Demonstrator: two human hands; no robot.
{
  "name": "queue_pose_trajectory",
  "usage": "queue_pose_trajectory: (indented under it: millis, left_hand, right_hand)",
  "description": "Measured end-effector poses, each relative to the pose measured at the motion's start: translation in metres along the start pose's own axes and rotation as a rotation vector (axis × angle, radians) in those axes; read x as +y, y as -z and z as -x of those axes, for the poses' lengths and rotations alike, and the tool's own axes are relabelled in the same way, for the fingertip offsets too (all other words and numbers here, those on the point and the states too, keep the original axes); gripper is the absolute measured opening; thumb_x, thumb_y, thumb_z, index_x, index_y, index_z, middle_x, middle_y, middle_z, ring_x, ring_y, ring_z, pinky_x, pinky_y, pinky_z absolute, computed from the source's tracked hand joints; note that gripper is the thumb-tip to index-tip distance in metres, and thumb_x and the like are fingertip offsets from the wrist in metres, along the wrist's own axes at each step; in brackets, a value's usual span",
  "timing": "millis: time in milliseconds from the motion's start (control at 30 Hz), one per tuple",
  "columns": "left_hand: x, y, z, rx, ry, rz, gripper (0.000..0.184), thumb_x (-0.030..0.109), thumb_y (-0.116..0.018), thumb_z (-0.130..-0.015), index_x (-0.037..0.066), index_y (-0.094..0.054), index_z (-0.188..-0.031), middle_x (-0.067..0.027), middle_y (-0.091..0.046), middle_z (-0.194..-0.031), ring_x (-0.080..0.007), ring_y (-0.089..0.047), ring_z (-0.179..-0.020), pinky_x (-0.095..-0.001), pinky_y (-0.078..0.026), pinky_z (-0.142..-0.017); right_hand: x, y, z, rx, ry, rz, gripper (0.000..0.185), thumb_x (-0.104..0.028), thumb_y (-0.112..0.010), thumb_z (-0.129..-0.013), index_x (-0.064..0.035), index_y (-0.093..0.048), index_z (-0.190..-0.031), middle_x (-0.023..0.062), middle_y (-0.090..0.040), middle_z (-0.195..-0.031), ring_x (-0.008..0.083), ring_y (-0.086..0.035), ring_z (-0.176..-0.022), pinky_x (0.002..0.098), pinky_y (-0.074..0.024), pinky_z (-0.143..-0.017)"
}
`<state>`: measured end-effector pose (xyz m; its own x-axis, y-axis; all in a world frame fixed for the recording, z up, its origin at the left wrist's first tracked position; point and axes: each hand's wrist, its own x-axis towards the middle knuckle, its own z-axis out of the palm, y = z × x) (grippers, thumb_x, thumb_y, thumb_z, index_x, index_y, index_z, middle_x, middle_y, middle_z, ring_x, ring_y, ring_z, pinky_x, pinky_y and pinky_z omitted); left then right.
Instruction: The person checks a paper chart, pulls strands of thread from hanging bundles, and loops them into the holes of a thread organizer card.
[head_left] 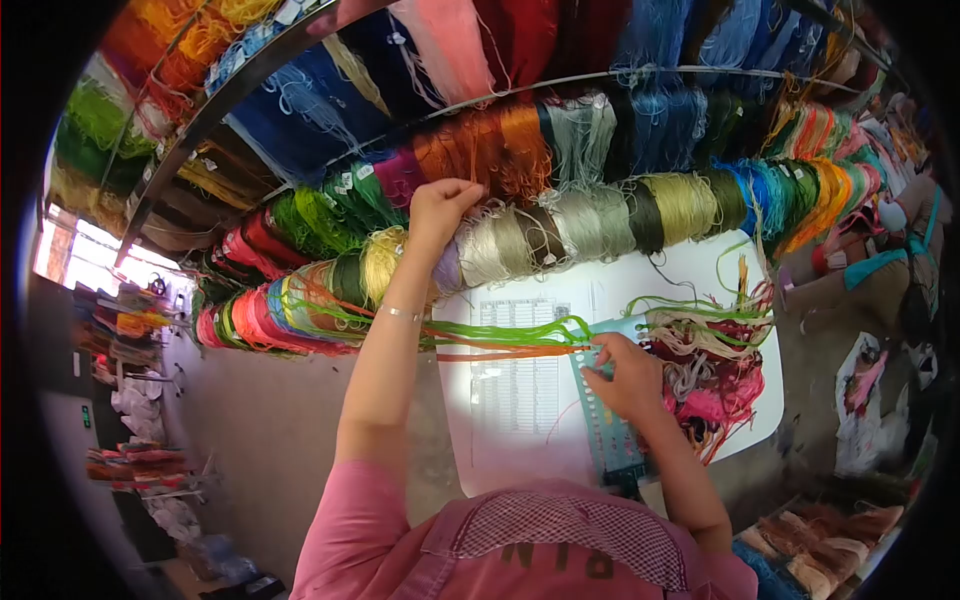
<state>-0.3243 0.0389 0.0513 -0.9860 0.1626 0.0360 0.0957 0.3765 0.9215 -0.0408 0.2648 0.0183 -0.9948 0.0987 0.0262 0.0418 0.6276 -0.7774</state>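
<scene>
My left hand (pixel 445 212) is raised to the rack, its thumb and fingers pinched at the lower ends of the rust-orange thread skeins (pixel 490 148). A loose strand seems to run into that pinch. My right hand (pixel 627 377) hovers over or lightly touches a pale teal card with punched holes (pixel 597 425), thumb and index finger apart. Bright green threads (pixel 500 332) and orange threads (pixel 475 354) stretch leftward from the card's holes, passing behind my left forearm. A printed chart sheet (pixel 515 375) lies beneath them on the white board (pixel 690 270).
A long row of wound thread bundles (pixel 590 220) borders the board's far edge. Metal rails (pixel 560 85) carry hanging skeins above. Tangled pink and beige thread (pixel 710 385) lies right of the card. Another person (pixel 905 250) is at the far right, near a white plastic bag (pixel 860 400).
</scene>
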Motion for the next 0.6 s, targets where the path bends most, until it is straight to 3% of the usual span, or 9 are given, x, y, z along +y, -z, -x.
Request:
queue_pose_trajectory:
  millis: [67,167,300,367,433,467,567,600]
  left_hand:
    - [-0.002,0.007,0.018,0.014,-0.046,0.099,0.016,0.015,-0.073,-0.083,0.0,-0.075,-0.089,-0.0028,-0.07,-0.072,-0.0063,-0.06,-0.064,-0.0225,-0.048,-0.061]
    - [0.011,0.015,0.039,-0.034,-0.028,0.139,0.013,0.012,-0.072,-0.085,0.0,-0.075,-0.09,-0.0015,-0.071,-0.08,-0.006,-0.061,-0.068,-0.0211,-0.047,-0.062]
    - [0.026,0.003,0.063,0.027,-0.241,-0.125,0.014,0.012,-0.073,-0.082,0.0,-0.074,-0.087,-0.007,-0.072,-0.079,-0.0116,-0.064,-0.068,-0.0263,-0.05,-0.064]
    - [0.024,-0.004,0.063,0.048,-0.465,-0.278,0.012,0.011,-0.073,-0.079,0.0,-0.073,-0.084,-0.0114,-0.071,-0.079,-0.0188,-0.066,-0.069,-0.0291,-0.051,-0.064]
    - [0.021,-0.01,0.06,0.073,-0.597,-0.394,0.012,0.012,-0.074,-0.077,0.0,-0.073,-0.082,-0.0124,-0.071,-0.08,-0.0215,-0.067,-0.07,-0.0298,-0.051,-0.065]
    - [0.022,-0.009,0.059,0.1,-0.608,-0.394,0.021,0.022,-0.073,-0.082,0.0,-0.073,-0.08,-0.0098,-0.071,-0.078,-0.0172,-0.066,-0.069,-0.0292,-0.049,-0.065]
    - [0.041,0.004,0.04,0.111,-0.016,-0.157,0.036,0.035,-0.067,-0.088,0.001,-0.073,-0.081,-0.0069,-0.071,-0.076,-0.0131,-0.061,-0.068,-0.0273,-0.047,-0.063]
    - [0.022,0.006,0.02,0.129,0.034,-0.047,0.047,0.044,-0.059,-0.092,0.0,-0.074,-0.086,-0.0037,-0.07,-0.079,-0.0106,-0.057,-0.067,-0.0259,-0.044,-0.06]
  right_hand:
    - [-0.022,0.019,-0.012,-0.165,-0.145,-0.241,0.034,-0.016,-0.074,-0.076,-0.0089,-0.061,-0.107,0.0044,-0.063,-0.082,0.0183,-0.062,-0.069,0.0321,-0.0488,-0.06]
    - [-0.058,0.029,-0.058,-0.057,0.086,-0.238,0.027,-0.017,-0.069,-0.084,-0.005,-0.062,-0.107,0.0073,-0.064,-0.085,0.0165,-0.06,-0.069,0.03,-0.0487,-0.062]
    - [-0.077,-0.002,-0.168,0.329,0.537,-0.174,0.022,-0.015,-0.063,-0.09,-0.0011,-0.062,-0.107,0.0109,-0.065,-0.09,0.0156,-0.066,-0.082,0.0287,-0.051,-0.067]
    - [-0.084,-0.026,-0.223,0.068,0.022,-0.777,0.022,-0.016,-0.063,-0.092,0.0021,-0.062,-0.104,0.011,-0.066,-0.09,0.0177,-0.068,-0.086,0.0288,-0.0537,-0.07]
    - [-0.08,-0.035,-0.269,-0.159,-0.145,-1.063,0.022,-0.016,-0.064,-0.092,0.0037,-0.062,-0.102,0.0107,-0.066,-0.09,0.0183,-0.067,-0.083,0.0288,-0.0553,-0.072]
    - [-0.078,-0.04,-0.281,-0.273,-0.232,-1.203,0.023,-0.016,-0.064,-0.092,0.0046,-0.062,-0.102,0.0105,-0.066,-0.09,0.0186,-0.067,-0.082,0.0287,-0.056,-0.072]
    - [-0.067,-0.05,-0.29,-0.245,-0.173,-1.122,0.022,-0.014,-0.065,-0.091,0.0046,-0.061,-0.103,0.0102,-0.066,-0.09,0.0188,-0.067,-0.08,0.0282,-0.0569,-0.073]
    - [-0.069,-0.049,-0.286,-0.246,-0.189,-1.132,0.019,-0.012,-0.063,-0.092,0.0038,-0.061,-0.102,0.0097,-0.066,-0.089,0.0173,-0.066,-0.078,0.0279,-0.0563,-0.073]
